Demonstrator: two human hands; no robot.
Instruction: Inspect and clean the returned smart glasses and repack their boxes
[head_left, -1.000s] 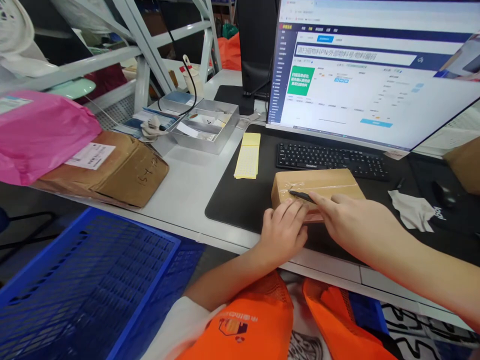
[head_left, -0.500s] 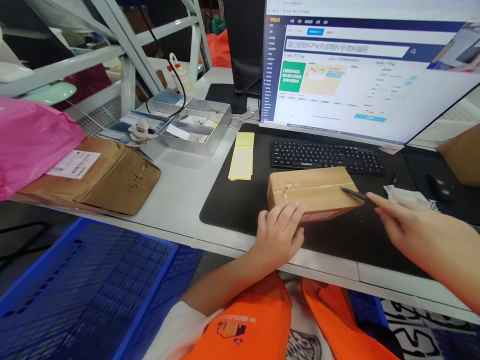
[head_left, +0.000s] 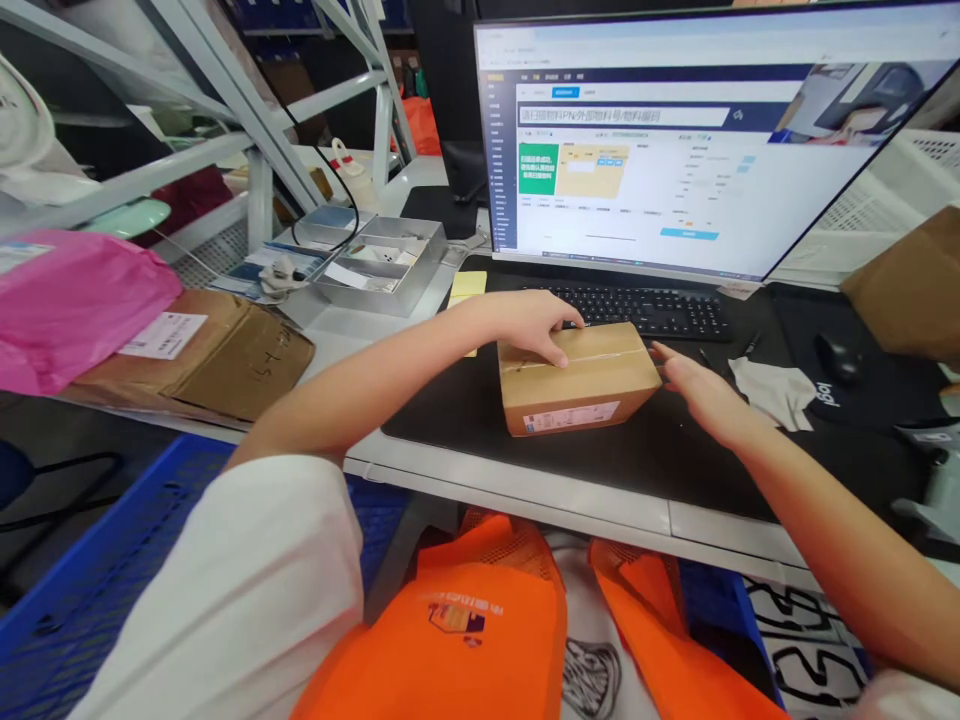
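A small taped cardboard box rests on the black desk mat, its labelled side facing me. My left hand reaches over the box's far left part, thumb on the top face and fingers along the back edge, gripping it. At the box's right end is my right hand, fingers stretched out, fingertips at or very near the corner; it holds nothing. A dark pen-like tool lies on the mat beyond that hand.
Behind the box stand a keyboard and a monitor. A mouse and white cloth lie to the right. Leftward are a grey tray, a larger carton, a pink bag and a blue crate.
The dark tool has left my right hand, which moved to the box's end. My left hand went from the near side to the far top. The box has turned, showing its label more.
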